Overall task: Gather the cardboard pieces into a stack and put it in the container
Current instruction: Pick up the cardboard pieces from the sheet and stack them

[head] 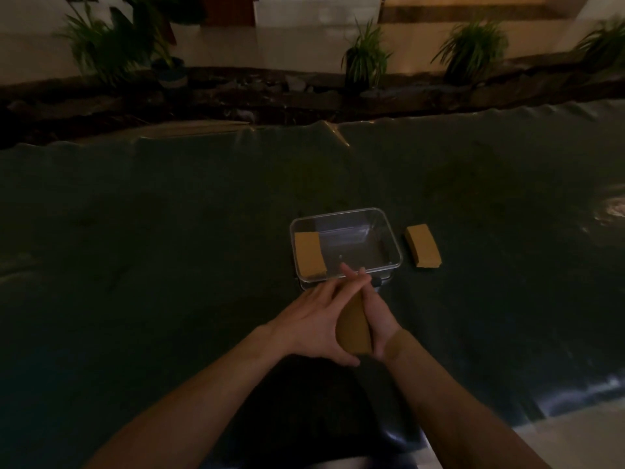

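Between my two palms I press a tan stack of cardboard pieces [353, 328], just in front of the clear plastic container [394, 242]. My left hand [311, 319] covers the stack's left side and my right hand [373, 306] its right side, with the fingertips crossing above it. Inside the container, against its left wall, lies another cardboard stack [308, 253]. A third cardboard stack [423, 245] rests on the dark cover to the right of the container.
The table is draped in a dark, wrinkled sheet [169, 231]. Beyond its far edge run a dark ledge and several potted plants [365, 59]. A pale floor strip [558, 434] shows at the lower right.
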The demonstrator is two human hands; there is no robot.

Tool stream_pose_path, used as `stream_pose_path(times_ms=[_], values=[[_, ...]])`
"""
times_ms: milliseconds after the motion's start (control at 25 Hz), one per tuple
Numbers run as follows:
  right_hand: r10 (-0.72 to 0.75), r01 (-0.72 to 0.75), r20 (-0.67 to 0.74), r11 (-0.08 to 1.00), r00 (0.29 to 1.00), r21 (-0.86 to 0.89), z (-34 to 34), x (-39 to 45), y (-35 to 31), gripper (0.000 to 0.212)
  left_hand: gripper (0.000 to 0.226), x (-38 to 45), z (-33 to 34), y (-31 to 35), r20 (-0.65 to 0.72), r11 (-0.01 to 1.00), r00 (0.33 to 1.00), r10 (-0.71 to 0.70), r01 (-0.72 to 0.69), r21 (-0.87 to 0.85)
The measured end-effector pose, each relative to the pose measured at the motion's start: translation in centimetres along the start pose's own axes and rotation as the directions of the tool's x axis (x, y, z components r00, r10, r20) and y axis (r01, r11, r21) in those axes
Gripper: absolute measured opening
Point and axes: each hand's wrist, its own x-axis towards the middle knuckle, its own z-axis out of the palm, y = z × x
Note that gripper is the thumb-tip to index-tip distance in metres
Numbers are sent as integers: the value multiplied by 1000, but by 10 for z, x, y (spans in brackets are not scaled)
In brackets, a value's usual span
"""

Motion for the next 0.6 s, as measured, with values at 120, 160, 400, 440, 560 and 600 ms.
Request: stream_pose_path(times_ms=[120,160,400,440,560,600], values=[[-45,45,7,998,999,-40,-10,6,-13,48,130,13,-4,14,-28,999,999,-27,28,25],[-50,51,8,997,999,-64,-13,8,-19,49,130,17,-5,18,-32,999,999,-35,36,31],[-104,95,-17,951,994,-294,-60,0,-61,44,133,71,-14,40,-139,971,982,-128,152,185],[-147,127,-28,926,989,-357,-75,-2,-72,38,133,89,-14,49,-165,960,977,-131,167,224],[-242,183,-59,852,968,-491,-106,-4,-99,25,134,127,-10,67,-193,932,975,-109,168,322],[-264,200,-57,838,963,-507,-119,-5,-109,22,134,142,-6,74,-193,929,976,-105,165,330]])
